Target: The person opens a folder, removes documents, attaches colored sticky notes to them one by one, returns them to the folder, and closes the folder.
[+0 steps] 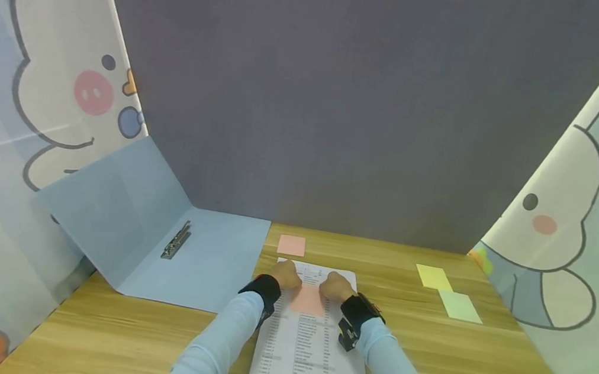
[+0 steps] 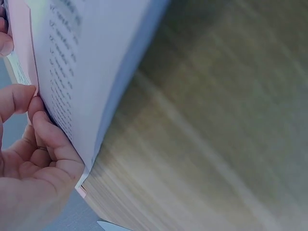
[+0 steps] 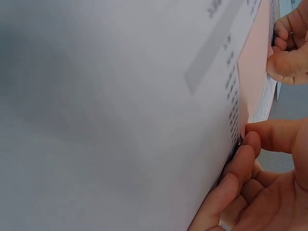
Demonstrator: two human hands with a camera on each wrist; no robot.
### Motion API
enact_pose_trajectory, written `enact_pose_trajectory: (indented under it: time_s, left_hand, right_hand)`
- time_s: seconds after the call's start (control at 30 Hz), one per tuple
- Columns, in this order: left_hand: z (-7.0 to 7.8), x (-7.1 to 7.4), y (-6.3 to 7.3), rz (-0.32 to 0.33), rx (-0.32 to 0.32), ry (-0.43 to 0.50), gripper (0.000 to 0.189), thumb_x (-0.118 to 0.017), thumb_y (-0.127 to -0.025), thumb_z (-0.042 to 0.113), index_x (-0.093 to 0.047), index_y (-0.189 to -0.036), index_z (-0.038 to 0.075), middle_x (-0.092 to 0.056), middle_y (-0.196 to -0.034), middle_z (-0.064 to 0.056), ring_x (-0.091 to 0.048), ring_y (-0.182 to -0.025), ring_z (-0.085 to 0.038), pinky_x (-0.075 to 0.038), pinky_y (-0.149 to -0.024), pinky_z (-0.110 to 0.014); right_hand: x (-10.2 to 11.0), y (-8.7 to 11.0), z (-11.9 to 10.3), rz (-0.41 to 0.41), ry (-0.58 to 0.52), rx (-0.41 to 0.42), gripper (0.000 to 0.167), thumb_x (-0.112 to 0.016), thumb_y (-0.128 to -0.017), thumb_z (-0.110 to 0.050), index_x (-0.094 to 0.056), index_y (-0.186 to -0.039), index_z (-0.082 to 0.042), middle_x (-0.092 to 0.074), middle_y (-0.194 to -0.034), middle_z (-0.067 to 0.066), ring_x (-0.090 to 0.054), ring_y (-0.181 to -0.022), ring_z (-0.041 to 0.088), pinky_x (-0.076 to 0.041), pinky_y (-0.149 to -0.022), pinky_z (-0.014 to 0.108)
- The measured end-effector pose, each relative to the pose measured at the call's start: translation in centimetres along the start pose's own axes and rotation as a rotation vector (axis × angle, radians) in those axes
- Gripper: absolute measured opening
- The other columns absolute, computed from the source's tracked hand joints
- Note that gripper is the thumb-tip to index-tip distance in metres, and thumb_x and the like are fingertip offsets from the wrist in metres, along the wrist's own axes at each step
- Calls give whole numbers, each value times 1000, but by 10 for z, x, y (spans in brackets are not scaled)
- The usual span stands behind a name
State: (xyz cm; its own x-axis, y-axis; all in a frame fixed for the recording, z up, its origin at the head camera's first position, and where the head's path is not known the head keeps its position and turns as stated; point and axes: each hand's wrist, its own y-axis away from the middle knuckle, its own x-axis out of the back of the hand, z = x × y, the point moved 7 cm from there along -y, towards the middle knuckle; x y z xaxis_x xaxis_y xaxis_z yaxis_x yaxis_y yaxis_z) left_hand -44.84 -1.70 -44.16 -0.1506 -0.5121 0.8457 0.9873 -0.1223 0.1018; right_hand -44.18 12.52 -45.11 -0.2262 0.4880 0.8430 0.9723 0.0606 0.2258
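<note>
Over the printed pages (image 1: 311,354), I see: left hand (image 1: 286,275) pinching a pink note (image 1: 308,300) by its left side; the squarish note, equally near both hands, reaching toward the pages' near end; right hand (image 1: 337,286) pinching its right.

From the person's head we look forward and down across the desk (image 1: 131,338), the farthest back of our views, with the printed paper (image 1: 312,351) at lower centre. At the left wrist we sit close in, tilted, left fingers (image 2: 53,137) at the frame's left edge. At the right wrist we're equally near, paper filling the left, right fingers (image 3: 240,163) lower right. All three share the pink note (image 1: 308,300).
</note>
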Motion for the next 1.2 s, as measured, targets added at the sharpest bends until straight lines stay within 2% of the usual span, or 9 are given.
enact_pose_trajectory:
  time_s: [0.23, 0.47, 0.53, 0.63, 0.7, 0.8, 1.03, 1.1, 1.2]
  left_hand:
    - [-2, 2, 0, 26, -12, 23, 14, -67, -73, 12, -59, -66, 2, -51, -66, -6, -44, -59, -19, -32, -52, -27]
    - [-6, -2, -4, 41, 20, 42, 14, -68, -69, 13, -60, -70, 1, -50, -64, -6, -43, -56, -19, -32, -50, -28]
    - [-8, -4, -5, 42, 38, 47, 23, -69, -70, 18, -62, -78, -1, -55, -69, -7, -45, -59, -20, -38, -53, -30]
    - [-8, -8, -5, 46, 50, 58, 40, -71, -70, 28, -63, -92, -4, -62, -82, -12, -51, -67, -22, -47, -65, -34]
    - [-6, -9, -4, 48, 50, 72, 47, -72, -70, 31, -62, -98, -5, -64, -88, -15, -53, -71, -23, -49, -71, -38]
    - [-5, -8, -1, 57, 51, 76, 44, -70, -70, 29, -62, -97, -5, -64, -88, -15, -53, -72, -24, -49, -72, -39]
    - [-4, 0, 7, 39, 69, 65, 32, -62, -74, 18, -64, -97, -4, -63, -87, -12, -52, -72, -23, -46, -70, -36]
    - [-2, 2, 9, 30, 58, 53, 30, -62, -74, 18, -64, -95, -4, -62, -84, -11, -52, -71, -23, -45, -67, -35]
    - [0, 1, 6, 4, 15, 27, 22, -63, -75, 17, -65, -87, -1, -61, -80, -9, -52, -69, -21, -44, -64, -32]
  right_hand:
    - [0, -1, -3, 7, 42, 19, 28, -52, -82, -12, -59, -100, 8, -55, -83, 11, -53, -76, 25, -42, -63, 32]
    - [0, -6, -5, 24, 53, 31, 14, -54, -78, -10, -62, -77, 2, -55, -70, 9, -53, -63, 21, -34, -51, 26]
    - [0, -7, -4, 37, 50, 31, 16, -55, -78, -12, -60, -79, 3, -54, -70, 10, -52, -62, 21, -35, -51, 26]
    - [-1, -6, -1, 49, 23, 4, 29, -59, -78, -19, -58, -91, 7, -56, -77, 12, -53, -68, 24, -42, -57, 31]
    - [-2, -4, 1, 52, -5, -19, 38, -61, -78, -24, -57, -99, 8, -57, -81, 13, -54, -71, 25, -45, -61, 34]
    - [-2, -2, 1, 51, -33, -45, 43, -62, -79, -27, -56, -104, 8, -59, -86, 14, -54, -75, 27, -47, -66, 37]
    - [2, 1, -5, 84, 70, 4, 36, -56, -86, -22, -53, -103, 9, -58, -84, 13, -53, -73, 25, -46, -66, 35]
    - [1, 0, -3, 81, 56, -14, 41, -58, -84, -24, -52, -105, 10, -58, -86, 15, -53, -74, 26, -47, -67, 36]
    - [1, -1, 0, 85, 37, -46, 60, -62, -81, -32, -46, -116, 14, -59, -96, 22, -56, -82, 30, -49, -75, 41]
